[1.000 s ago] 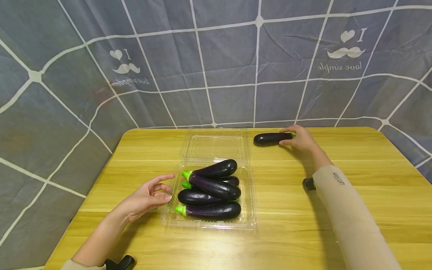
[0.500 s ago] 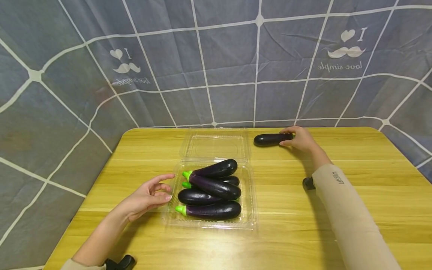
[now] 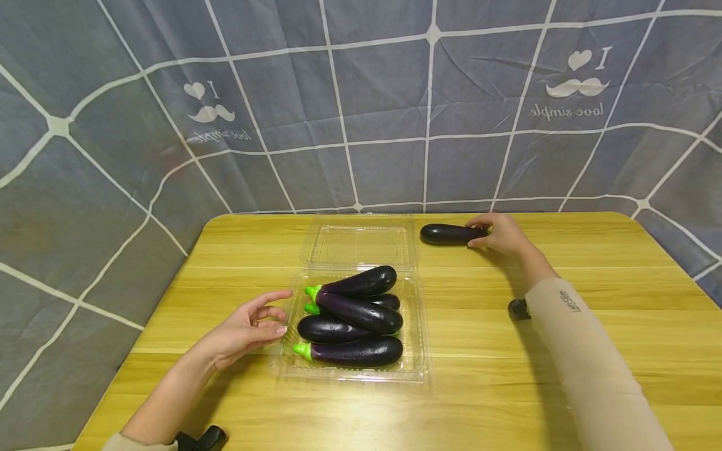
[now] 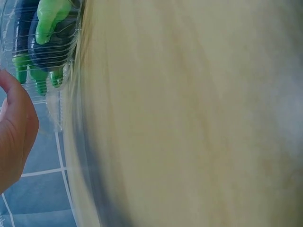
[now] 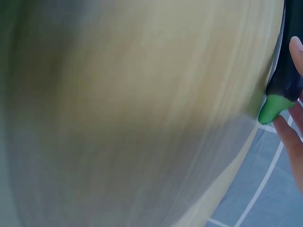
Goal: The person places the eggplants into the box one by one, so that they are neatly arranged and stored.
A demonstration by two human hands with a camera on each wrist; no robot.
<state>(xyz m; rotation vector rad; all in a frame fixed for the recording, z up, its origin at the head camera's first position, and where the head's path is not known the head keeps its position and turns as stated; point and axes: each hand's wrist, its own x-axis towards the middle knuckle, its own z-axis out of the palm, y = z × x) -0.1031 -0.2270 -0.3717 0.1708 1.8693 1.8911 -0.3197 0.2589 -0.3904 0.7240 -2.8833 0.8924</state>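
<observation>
At the back right of the table, my right hand [image 3: 503,235] pinches a dark purple eggplant [image 3: 445,234] near its stem end, thumb on the near side and fingers on the far side. Its green stem [image 5: 275,108] shows in the right wrist view. A clear plastic clamshell box [image 3: 416,326] lies with its lid spread open toward the back. Several eggplants [image 3: 361,352] are piled inside, most with green stems pointing left. My left hand [image 3: 248,329] is at the box's left side, fingers loosely bent, fingertips at the rim; whether they touch it is hard to tell.
The box's see-through lid [image 3: 361,244] lies flat behind it, left of the eggplant in my right hand. Under everything is a wood-grain table [image 3: 479,388] with rounded back corners. A grey curtain with white lines [image 3: 383,113] hangs behind the table and along its sides.
My right hand and the eggplant it holds have shifted slightly to the left in the last half second. My left hand, the box and its eggplants stay put.
</observation>
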